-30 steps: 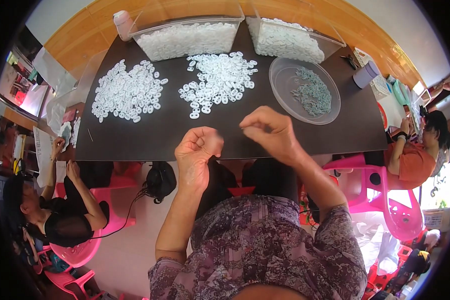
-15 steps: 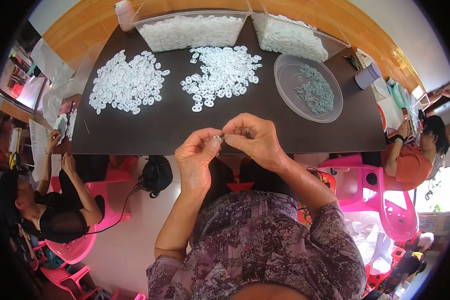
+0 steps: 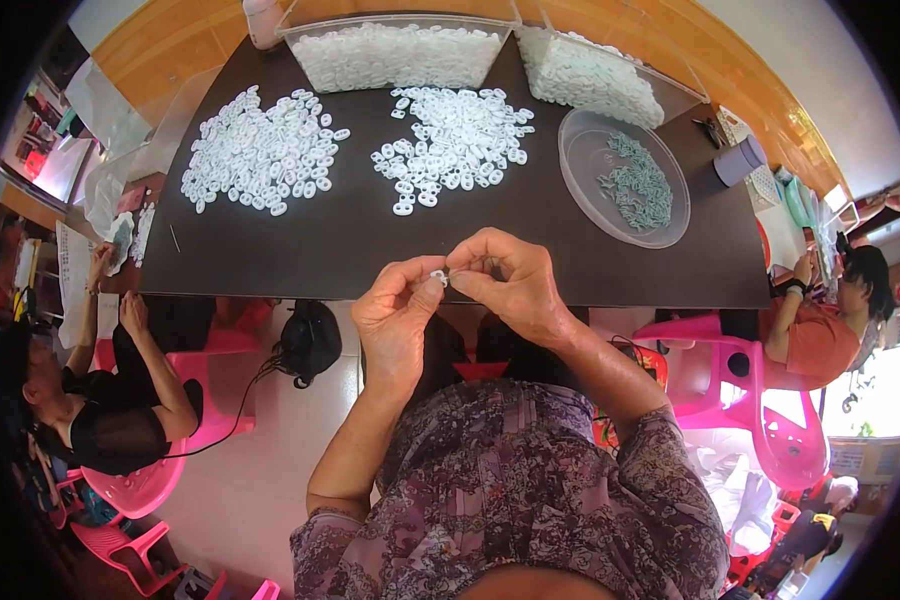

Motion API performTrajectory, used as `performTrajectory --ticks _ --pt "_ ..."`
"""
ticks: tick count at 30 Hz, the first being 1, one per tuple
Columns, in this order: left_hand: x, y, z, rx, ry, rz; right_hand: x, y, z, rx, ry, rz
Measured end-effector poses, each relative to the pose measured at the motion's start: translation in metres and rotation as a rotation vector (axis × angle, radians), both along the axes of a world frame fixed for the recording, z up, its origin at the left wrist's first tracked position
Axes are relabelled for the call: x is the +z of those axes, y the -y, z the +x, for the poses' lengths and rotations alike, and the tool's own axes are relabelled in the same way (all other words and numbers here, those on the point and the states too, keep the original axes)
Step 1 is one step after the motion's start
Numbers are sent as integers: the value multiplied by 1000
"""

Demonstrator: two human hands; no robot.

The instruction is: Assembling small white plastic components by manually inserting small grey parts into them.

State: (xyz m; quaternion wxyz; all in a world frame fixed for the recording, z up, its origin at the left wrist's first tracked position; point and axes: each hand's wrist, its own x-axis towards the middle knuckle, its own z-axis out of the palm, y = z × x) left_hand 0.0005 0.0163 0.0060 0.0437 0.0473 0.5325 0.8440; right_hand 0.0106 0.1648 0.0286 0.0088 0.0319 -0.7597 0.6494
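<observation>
Just above the table's near edge, my left hand (image 3: pixel 395 318) pinches a small white oval plastic piece (image 3: pixel 438 278) between thumb and fingertips. My right hand (image 3: pixel 515 285) meets it from the right, thumb and forefinger pressed together against the piece's side. Whatever small part those fingers grip is too tiny to make out. Beyond my hands lie two heaps of white two-holed oval pieces, a left heap (image 3: pixel 258 150) and a middle heap (image 3: pixel 462 135). To the right, a clear round plastic dish (image 3: pixel 582 185) holds a heap of small grey-green spring-like pieces (image 3: pixel 638 185).
Two clear bins full of white pieces, a left bin (image 3: pixel 395 60) and a right bin (image 3: pixel 595 75), line the dark table's (image 3: pixel 320 255) back. A lidded cup (image 3: pixel 737 160) stands at the right and a pink bottle (image 3: pixel 263 22) at the back left. People sit at both sides on pink chairs.
The view has shifted slightly. My hands stay together in nearly the same pose, and the white piece shows a little more between my left fingertips.
</observation>
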Motion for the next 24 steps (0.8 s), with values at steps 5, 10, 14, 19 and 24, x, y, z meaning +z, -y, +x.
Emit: performTrajectory --ticks 5,10,14,19,24 --pt "-2 1 2 12 -50 -33 -2 1 1 2 -6 7" --pt "-1 2 6 34 -129 -92 0 3 3 9 26 -10" --pt "1 4 7 76 -251 -279 -4 3 4 12 0 -16" --pt "1 3 8 157 -407 -489 -8 7 5 -8 -11 -5" --pt "-8 3 8 170 -347 -451 -10 10 4 -20 96 -140"
